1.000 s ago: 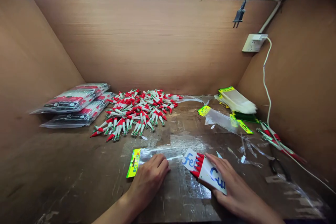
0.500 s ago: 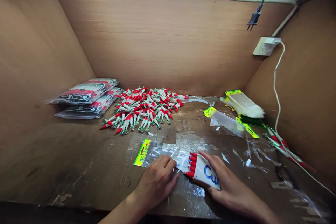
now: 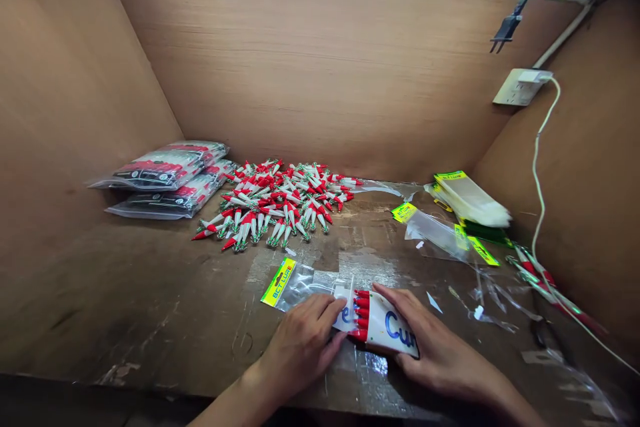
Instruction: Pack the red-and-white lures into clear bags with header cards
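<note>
In the front middle, my left hand is closed on a clear plastic bag whose yellow-green header reads BCT LURE. The bag's mouth lies by the red tips of several fishing lures. A white piece with blue letters shows at the mouth; whether it is inside cannot be told. My right hand wraps round a white card holder with blue handwriting, from which the lures' tips stick out in a row. The lures' other ends are hidden by the holder and hand.
Behind the hands lies a heap of red-and-white lures. Filled bags are stacked at the left. Header bags lie at the right, with loose ones in front. A white cable hangs from the socket past more lures.
My left hand has moved slightly right, bringing the bag's mouth closer round the red tips. The right hand keeps its grip on the holder. The camera view has shifted a little.
</note>
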Action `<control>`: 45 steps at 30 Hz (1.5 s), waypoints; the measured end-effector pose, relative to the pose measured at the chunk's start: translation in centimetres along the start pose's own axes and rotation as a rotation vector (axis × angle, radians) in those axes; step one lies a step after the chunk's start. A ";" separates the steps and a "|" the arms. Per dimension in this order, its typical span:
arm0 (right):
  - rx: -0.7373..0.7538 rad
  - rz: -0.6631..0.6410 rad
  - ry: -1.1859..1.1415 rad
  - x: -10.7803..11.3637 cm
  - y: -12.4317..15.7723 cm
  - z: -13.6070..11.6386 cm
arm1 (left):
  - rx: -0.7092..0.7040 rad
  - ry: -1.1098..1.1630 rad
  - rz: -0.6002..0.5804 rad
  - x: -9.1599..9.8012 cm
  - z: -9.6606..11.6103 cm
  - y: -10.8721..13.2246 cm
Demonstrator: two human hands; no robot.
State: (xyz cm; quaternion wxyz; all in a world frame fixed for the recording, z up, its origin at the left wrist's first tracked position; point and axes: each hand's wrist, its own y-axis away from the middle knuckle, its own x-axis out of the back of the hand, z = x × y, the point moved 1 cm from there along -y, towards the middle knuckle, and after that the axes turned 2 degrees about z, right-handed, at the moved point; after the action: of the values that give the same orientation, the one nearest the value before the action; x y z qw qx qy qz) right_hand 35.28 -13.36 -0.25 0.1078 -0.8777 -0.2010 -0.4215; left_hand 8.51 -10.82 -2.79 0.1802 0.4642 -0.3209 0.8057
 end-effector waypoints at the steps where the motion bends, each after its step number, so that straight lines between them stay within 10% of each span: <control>1: 0.005 0.000 -0.004 -0.1 -0.1 0.2 | 0.004 0.015 -0.003 0.1 0.0 -0.1; 14: 0.027 0.017 0.045 -1.2 0.3 0.4 | 0.371 -0.071 0.221 -1.2 2.3 -1.8; 30: 0.016 0.042 0.042 -4.1 0.2 0.2 | 0.035 -0.183 0.256 -3.1 3.8 -0.4; 38: -0.022 0.040 0.011 -4.1 0.6 0.6 | 0.162 0.195 0.470 -3.1 2.5 0.0; 45: 0.023 0.049 0.004 -4.3 -0.2 0.0 | -0.016 0.008 0.167 -3.5 3.3 0.2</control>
State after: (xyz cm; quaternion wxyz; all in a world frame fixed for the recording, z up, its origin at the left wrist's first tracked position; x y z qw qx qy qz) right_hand 32.74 -14.34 -3.60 0.1285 -0.8802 -0.1841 -0.4182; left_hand 12.28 -13.20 -4.71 0.1175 0.4312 -0.3643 0.8171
